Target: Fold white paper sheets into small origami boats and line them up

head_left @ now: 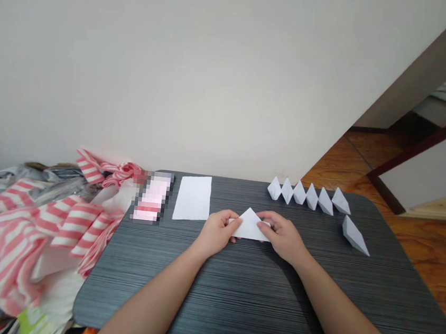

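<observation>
A folded sheet of white paper (249,227), pointed at the top with a straight lower edge, is held between both hands above the dark table. My left hand (218,231) pinches its left corner, thumb on the front and fingers behind. At the right corner my right hand (283,235) grips it the same way. The fingers behind the paper are partly hidden. Left of my hands lies a flat white sheet of paper (193,198). Several folded paper boats (300,193) stand in a row at the back right, and another folded paper boat (354,235) sits nearer, at the right.
The dark wood-grain table (233,301) has rounded corners and meets a pale wall (201,74). A blurred-out phone-like item (151,198) lies at its left edge. Beside the table is a heap of red-and-white striped cloth (19,241) and plastic bags. Wooden floor (430,247) shows right.
</observation>
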Demonstrator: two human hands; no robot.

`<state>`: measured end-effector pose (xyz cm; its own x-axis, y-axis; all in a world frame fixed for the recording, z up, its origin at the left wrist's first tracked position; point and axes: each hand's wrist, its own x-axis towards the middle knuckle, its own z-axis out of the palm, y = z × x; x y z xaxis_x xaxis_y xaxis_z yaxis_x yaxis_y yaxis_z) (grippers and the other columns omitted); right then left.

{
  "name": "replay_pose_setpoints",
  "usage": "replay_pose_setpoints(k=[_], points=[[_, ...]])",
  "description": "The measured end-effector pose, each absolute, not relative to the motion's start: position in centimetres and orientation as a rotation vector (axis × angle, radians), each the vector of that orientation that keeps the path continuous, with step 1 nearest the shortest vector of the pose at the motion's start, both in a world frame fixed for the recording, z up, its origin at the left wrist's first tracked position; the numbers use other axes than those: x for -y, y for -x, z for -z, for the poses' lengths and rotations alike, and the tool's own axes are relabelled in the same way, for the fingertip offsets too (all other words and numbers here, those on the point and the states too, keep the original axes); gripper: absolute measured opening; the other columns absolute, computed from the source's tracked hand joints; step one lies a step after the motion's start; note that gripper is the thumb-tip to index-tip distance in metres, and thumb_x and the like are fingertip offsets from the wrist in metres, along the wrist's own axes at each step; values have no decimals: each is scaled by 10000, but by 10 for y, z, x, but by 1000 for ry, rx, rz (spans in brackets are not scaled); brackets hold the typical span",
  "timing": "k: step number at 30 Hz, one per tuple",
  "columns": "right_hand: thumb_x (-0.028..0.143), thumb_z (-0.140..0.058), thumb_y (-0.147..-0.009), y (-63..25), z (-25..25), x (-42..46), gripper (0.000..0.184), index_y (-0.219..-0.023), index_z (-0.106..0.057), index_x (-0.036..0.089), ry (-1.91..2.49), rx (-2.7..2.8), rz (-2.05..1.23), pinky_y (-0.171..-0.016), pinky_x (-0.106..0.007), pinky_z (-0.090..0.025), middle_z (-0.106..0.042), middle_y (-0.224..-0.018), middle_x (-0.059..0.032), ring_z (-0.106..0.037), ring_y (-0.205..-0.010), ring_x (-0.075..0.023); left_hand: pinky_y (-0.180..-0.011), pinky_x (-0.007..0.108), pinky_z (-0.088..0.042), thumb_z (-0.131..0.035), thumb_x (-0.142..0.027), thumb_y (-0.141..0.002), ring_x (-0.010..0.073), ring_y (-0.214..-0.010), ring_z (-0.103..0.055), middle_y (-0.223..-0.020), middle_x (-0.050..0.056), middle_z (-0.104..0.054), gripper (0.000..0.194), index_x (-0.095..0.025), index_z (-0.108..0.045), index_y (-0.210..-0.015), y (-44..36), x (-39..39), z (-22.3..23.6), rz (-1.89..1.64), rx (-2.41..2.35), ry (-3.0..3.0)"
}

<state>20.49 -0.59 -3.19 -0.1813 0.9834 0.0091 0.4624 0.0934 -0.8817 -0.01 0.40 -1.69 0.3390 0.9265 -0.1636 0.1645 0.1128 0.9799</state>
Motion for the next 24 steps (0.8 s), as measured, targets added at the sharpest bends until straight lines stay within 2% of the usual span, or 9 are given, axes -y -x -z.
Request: replay_pose_setpoints(k=[5, 14, 20, 24], points=[[312, -524, -835, -204, 25, 6, 236, -1019, -633, 212, 1381, 1786, -1013, -477, -218, -363, -615, -708, -6, -495, -550, -126, -453, 188, -415, -546, -411, -787, 97, -531, -512, -663, 3, -566, 289, -141, -594, -874, -1, -2, 15, -758, -1063, -1350], [301, -510, -833, -202, 22, 7, 245, -1026, -634, 214, 1388, 1810, -1029, -469, -216, -378, -625, -704, -1, -503, -532, -123, -475, 184, -392, -551, -369, -784, 94, -548, -489, -652, 0, -555, 248, -128, -596, -822, -1, -2, 8, -738, -1078, -1358], [287, -509, -841, -202, 21, 7, 236, -1031, -637, 228, 1345, 1864, -1027, -492, -220, -369, -634, -727, 0, -508, -559, -125, -598, 212, -421, -564, -333, -783, 122, -670, -540, -771, 31, -625, 231, -133, -640, -869, -2, -1, 7, -737, -1043, -1459], [299, -501, -857, -204, 22, 10, 298, -1135, -579, 225, 1302, 1873, -1049, -493, -222, -378, -589, -688, 3, -493, -540, -121, -519, 205, -426, -558, -359, -783, 118, -622, -530, -741, 26, -605, 255, -135, -631, -879, -2, -1, 10, -730, -1030, -1357]])
